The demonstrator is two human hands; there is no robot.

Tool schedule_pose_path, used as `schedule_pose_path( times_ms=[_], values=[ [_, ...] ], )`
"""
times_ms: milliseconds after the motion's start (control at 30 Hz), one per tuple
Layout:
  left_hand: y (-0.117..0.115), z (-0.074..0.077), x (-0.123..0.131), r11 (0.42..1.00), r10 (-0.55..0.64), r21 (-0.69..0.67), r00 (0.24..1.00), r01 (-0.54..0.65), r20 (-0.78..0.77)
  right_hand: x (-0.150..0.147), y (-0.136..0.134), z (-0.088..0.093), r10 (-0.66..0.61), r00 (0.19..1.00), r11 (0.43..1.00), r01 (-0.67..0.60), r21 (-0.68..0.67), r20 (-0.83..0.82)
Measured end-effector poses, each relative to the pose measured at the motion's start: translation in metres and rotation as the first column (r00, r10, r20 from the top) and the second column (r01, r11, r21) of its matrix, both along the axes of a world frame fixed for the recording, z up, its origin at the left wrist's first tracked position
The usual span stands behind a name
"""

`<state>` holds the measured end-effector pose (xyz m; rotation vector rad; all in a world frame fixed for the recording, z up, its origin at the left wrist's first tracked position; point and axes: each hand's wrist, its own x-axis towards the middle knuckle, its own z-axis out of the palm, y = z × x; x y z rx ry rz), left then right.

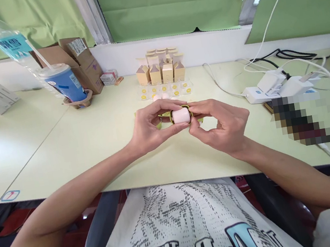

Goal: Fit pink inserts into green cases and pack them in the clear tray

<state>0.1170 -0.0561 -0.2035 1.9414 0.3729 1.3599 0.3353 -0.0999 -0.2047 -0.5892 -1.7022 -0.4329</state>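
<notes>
Cylinder, pale pink (181, 116), up between my two hands over the worktop (101, 137), roughly centred ahead of my chest. Long axis, as far as it shows, runs left to right, from one hand toward the other. Neither hand is clearly nearer; both touch. My left hand (148, 128) comes in from the left, thumb on the near edge, fingers along the far edge, pinching the piece across its width. My right hand (224, 124) closes on the right end, thumb and fingertips pinching the yellow-green rim (191, 112) there. Gap between the two sets of fingertips: slight, at that right end.

Look of the piece: smooth, plain, rounded at the edges, faintly glossy, no print that I can make out. Rim curves round it, dark on the inner side; cannot tell whether rim and cylinder are joined or one merely sits in the other. More yellow-green material lies behind my fingers, mostly hidden.

Beyond my hands: two pink rounded pieces (166, 96), partly covered by my left fingers; just past them a clear plastic tray with round yellow stickers (170, 90); behind that, small cream cartons (155, 73), flaps up
</notes>
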Motion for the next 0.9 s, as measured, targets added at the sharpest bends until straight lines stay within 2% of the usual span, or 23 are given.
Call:
schedule_pose_path(
  times_ms=[100, 233, 300, 433, 533, 767, 900],
  values=[
    [-0.001, -0.003, 0.002, 1.0, -0.014, -0.018, 1.0, 0.014, 0.018, 0.001, 0.0, -0.003, -0.038, 0.999, 0.999, 0.038, 0.002, 0.017],
    [-0.003, -0.002, 0.002, 0.995, 0.0, -0.098, 1.0, -0.001, -0.007, 0.002, -0.003, -0.004, -0.09, 0.994, 0.993, 0.094, -0.075, 0.054],
    [-0.001, -0.001, 0.0, 0.994, -0.008, -0.106, 1.0, 0.007, -0.01, 0.005, -0.004, -0.002, -0.057, 0.996, 0.991, 0.064, -0.114, 0.068],
    [0.009, -0.002, -0.003, 0.994, -0.014, -0.109, 1.0, 0.015, 0.01, 0.012, 0.002, -0.002, 0.093, 0.988, 0.974, -0.064, -0.216, 0.126],
    [0.016, -0.005, -0.005, 0.99, -0.041, -0.133, 0.999, 0.044, 0.025, 0.017, 0.008, -0.006, 0.126, 0.971, 0.962, -0.07, -0.264, 0.203],
    [0.019, -0.001, -0.005, 0.979, -0.145, -0.143, 0.989, 0.144, 0.0, 0.023, 0.015, -0.012, 0.086, 0.981, 0.979, -0.051, -0.197, 0.172],
    [0.017, -0.003, -0.005, 0.98, -0.083, -0.181, 0.997, 0.082, -0.002, 0.023, 0.016, -0.012, 0.073, 0.982, 0.972, -0.03, -0.235, 0.174]
  ],
)
